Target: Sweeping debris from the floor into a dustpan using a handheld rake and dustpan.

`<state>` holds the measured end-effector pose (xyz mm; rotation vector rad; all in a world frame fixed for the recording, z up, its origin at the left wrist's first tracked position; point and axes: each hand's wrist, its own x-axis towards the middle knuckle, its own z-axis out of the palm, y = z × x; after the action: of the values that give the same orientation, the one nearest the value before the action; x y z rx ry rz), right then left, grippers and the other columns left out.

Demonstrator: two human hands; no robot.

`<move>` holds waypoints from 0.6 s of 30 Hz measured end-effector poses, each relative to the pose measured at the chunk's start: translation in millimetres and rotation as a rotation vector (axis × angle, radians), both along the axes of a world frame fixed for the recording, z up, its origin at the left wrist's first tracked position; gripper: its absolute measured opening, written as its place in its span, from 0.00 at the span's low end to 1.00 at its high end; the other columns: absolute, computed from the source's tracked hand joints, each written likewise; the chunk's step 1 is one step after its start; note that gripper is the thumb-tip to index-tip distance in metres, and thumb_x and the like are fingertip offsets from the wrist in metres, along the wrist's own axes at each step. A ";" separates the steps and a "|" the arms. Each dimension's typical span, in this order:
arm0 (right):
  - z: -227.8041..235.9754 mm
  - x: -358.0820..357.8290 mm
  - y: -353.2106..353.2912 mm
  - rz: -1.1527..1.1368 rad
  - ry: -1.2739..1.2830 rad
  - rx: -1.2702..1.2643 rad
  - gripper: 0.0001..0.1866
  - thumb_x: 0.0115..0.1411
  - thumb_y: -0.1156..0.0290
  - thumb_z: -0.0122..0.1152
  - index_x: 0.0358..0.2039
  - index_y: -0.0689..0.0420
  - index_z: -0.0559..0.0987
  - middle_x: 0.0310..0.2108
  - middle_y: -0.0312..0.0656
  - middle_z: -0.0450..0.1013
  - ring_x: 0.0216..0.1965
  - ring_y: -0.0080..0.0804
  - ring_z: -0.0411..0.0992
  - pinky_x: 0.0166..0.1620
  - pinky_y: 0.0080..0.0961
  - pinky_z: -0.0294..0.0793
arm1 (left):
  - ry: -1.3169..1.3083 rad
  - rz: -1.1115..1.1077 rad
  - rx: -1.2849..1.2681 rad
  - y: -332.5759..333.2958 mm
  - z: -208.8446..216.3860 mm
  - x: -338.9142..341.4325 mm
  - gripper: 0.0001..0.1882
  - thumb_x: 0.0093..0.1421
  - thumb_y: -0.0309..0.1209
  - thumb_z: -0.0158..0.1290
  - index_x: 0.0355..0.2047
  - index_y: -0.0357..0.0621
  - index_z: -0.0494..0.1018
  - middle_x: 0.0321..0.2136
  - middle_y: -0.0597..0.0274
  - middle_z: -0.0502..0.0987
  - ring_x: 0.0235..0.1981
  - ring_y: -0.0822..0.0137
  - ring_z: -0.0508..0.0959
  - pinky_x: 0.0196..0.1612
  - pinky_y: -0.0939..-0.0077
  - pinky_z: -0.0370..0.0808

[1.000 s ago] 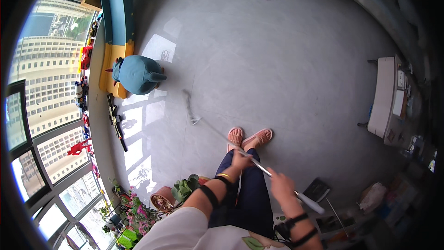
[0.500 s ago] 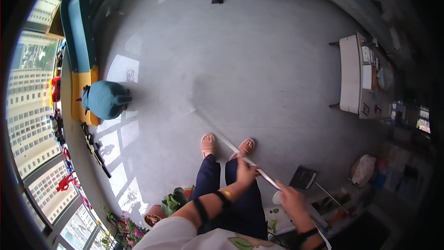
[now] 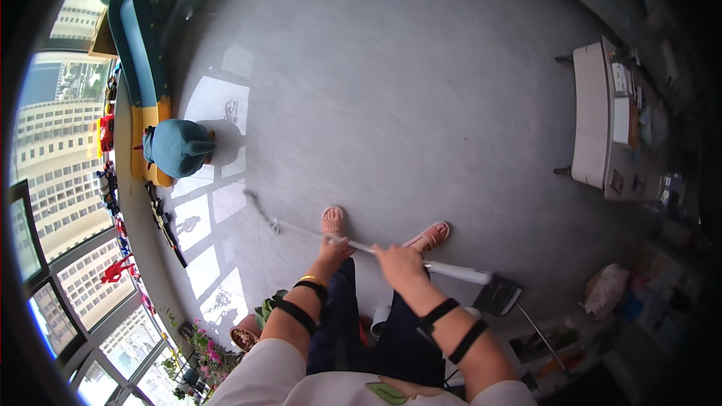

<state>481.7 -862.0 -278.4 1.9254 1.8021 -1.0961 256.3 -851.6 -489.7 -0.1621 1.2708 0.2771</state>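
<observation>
A long pale handle (image 3: 459,274) slants low across the front of my legs. It looks like a broom, with a thin dark head (image 3: 262,213) on the grey floor left of my feet, slightly blurred. My left hand (image 3: 333,249) is closed around the handle, nearer the head. Farther up toward the right, my right hand (image 3: 401,266) also grips it. The handle's thicker white end reaches over a black dustpan (image 3: 498,298) with a long metal rod, and partly covers it in this view.
A blue plush stool (image 3: 180,148) and a blue-yellow slide (image 3: 140,45) stand at left. A toy gun (image 3: 165,225) leans along the window ledge. Potted plants (image 3: 244,331) are near my left leg. A white wheeled cabinet (image 3: 590,113) stands at right.
The broom has swung left and its handle lies flatter. My hands moved apart from each other's earlier spots: the left now leads on the lower handle. My right foot stepped to the right.
</observation>
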 end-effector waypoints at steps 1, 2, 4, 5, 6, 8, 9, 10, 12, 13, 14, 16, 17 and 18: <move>0.8 31.2 -15.2 -0.060 -0.002 0.014 0.16 0.55 0.69 0.46 0.45 0.46 0.73 0.24 0.43 0.72 0.25 0.40 0.74 0.25 0.35 0.72 | 0.001 -0.054 0.011 -3.3 6.0 39.3 0.29 0.56 0.22 0.46 0.52 0.47 0.41 0.42 0.41 0.64 0.36 0.53 0.74 0.36 0.57 0.76; 4.5 61.7 -31.4 -0.144 -0.006 0.016 0.16 0.54 0.68 0.48 0.44 0.44 0.73 0.25 0.43 0.72 0.24 0.42 0.73 0.26 0.37 0.71 | 0.007 -0.108 0.023 -1.8 18.2 85.2 0.29 0.56 0.22 0.46 0.50 0.46 0.41 0.42 0.41 0.64 0.35 0.54 0.75 0.35 0.59 0.77; 29.7 128.7 -59.5 -0.259 -0.054 -0.021 0.17 0.56 0.66 0.47 0.47 0.41 0.71 0.28 0.45 0.72 0.26 0.41 0.73 0.29 0.37 0.72 | 0.072 -0.250 0.125 -13.2 42.8 179.2 0.31 0.56 0.22 0.46 0.51 0.46 0.38 0.37 0.43 0.68 0.32 0.53 0.76 0.33 0.62 0.78; 39.7 163.3 -79.2 -0.335 -0.074 -0.098 0.18 0.56 0.68 0.48 0.48 0.40 0.70 0.28 0.44 0.72 0.29 0.42 0.73 0.31 0.39 0.71 | 0.129 -0.433 0.235 -24.7 73.7 236.4 0.35 0.56 0.22 0.47 0.53 0.46 0.34 0.38 0.43 0.67 0.33 0.54 0.76 0.33 0.63 0.78; 49.1 184.2 -86.6 -0.395 -0.041 -0.093 0.18 0.55 0.69 0.49 0.48 0.41 0.70 0.29 0.45 0.72 0.30 0.44 0.72 0.33 0.40 0.71 | 0.077 -0.399 0.232 -30.2 66.8 254.4 0.36 0.56 0.22 0.47 0.54 0.46 0.33 0.39 0.43 0.67 0.34 0.55 0.76 0.32 0.63 0.78; 73.1 226.1 -110.3 -0.456 -0.067 -0.016 0.18 0.55 0.69 0.49 0.48 0.42 0.70 0.28 0.46 0.71 0.31 0.46 0.71 0.35 0.40 0.70 | -0.127 -0.195 0.206 -52.2 53.4 303.4 0.36 0.56 0.21 0.47 0.55 0.47 0.35 0.40 0.46 0.65 0.33 0.57 0.75 0.32 0.62 0.79; 83.2 263.0 -156.4 -0.544 -0.145 -0.087 0.18 0.55 0.70 0.50 0.48 0.43 0.70 0.28 0.46 0.71 0.31 0.46 0.71 0.35 0.40 0.69 | -0.096 -0.470 0.286 -93.8 89.1 369.2 0.32 0.58 0.25 0.46 0.54 0.43 0.38 0.40 0.48 0.67 0.34 0.56 0.75 0.32 0.63 0.78; 98.8 285.1 -180.1 -0.604 -0.169 -0.104 0.18 0.55 0.70 0.50 0.47 0.44 0.70 0.27 0.47 0.70 0.31 0.46 0.70 0.35 0.40 0.69 | -0.092 -0.497 0.287 -116.5 110.7 402.8 0.41 0.56 0.22 0.47 0.58 0.48 0.29 0.44 0.47 0.64 0.35 0.56 0.75 0.32 0.62 0.79; 123.3 309.8 -222.9 -0.648 -0.186 -0.041 0.18 0.54 0.71 0.50 0.47 0.45 0.71 0.26 0.47 0.70 0.30 0.46 0.70 0.34 0.40 0.68 | -0.104 -0.648 0.307 -154.6 126.3 443.4 0.49 0.54 0.22 0.50 0.58 0.52 0.21 0.50 0.44 0.58 0.35 0.54 0.75 0.31 0.63 0.79; 133.0 317.6 -244.0 -0.679 -0.211 0.014 0.19 0.54 0.72 0.51 0.47 0.45 0.71 0.25 0.47 0.69 0.29 0.46 0.69 0.34 0.40 0.68 | -0.087 -0.717 0.323 -173.6 137.6 460.1 0.50 0.52 0.23 0.52 0.59 0.53 0.23 0.50 0.43 0.58 0.34 0.55 0.76 0.30 0.65 0.79; 143.0 319.5 -251.7 -0.689 -0.193 0.025 0.19 0.54 0.72 0.51 0.47 0.45 0.71 0.25 0.47 0.69 0.29 0.46 0.69 0.34 0.40 0.68 | -0.063 -0.743 0.386 -190.8 134.9 466.3 0.50 0.52 0.23 0.53 0.59 0.53 0.24 0.50 0.43 0.58 0.34 0.57 0.76 0.29 0.67 0.79; 159.8 325.8 -269.9 -0.669 -0.237 0.001 0.20 0.53 0.73 0.52 0.48 0.45 0.70 0.23 0.46 0.68 0.28 0.46 0.69 0.32 0.40 0.67 | -0.048 -0.785 0.451 -216.6 135.1 469.3 0.50 0.51 0.24 0.54 0.59 0.53 0.25 0.50 0.43 0.59 0.33 0.58 0.76 0.28 0.68 0.79; 160.4 326.4 -280.7 -0.689 -0.241 -0.001 0.20 0.53 0.73 0.52 0.48 0.45 0.70 0.23 0.46 0.68 0.28 0.46 0.69 0.32 0.40 0.67 | -0.030 -0.836 0.502 -224.1 143.5 469.5 0.50 0.51 0.24 0.54 0.59 0.52 0.25 0.49 0.43 0.60 0.33 0.59 0.76 0.26 0.69 0.79; 159.9 323.9 -287.5 -0.749 -0.172 0.021 0.21 0.52 0.73 0.52 0.49 0.45 0.70 0.23 0.46 0.68 0.27 0.45 0.69 0.32 0.40 0.68 | -0.008 -0.884 0.555 -227.5 149.3 468.7 0.50 0.50 0.24 0.54 0.60 0.51 0.26 0.49 0.43 0.61 0.32 0.60 0.76 0.25 0.71 0.78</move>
<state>805.6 -1149.4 -118.5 2.6991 1.0032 -1.0486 725.0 -1079.1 -340.3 0.8564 1.1016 -0.1450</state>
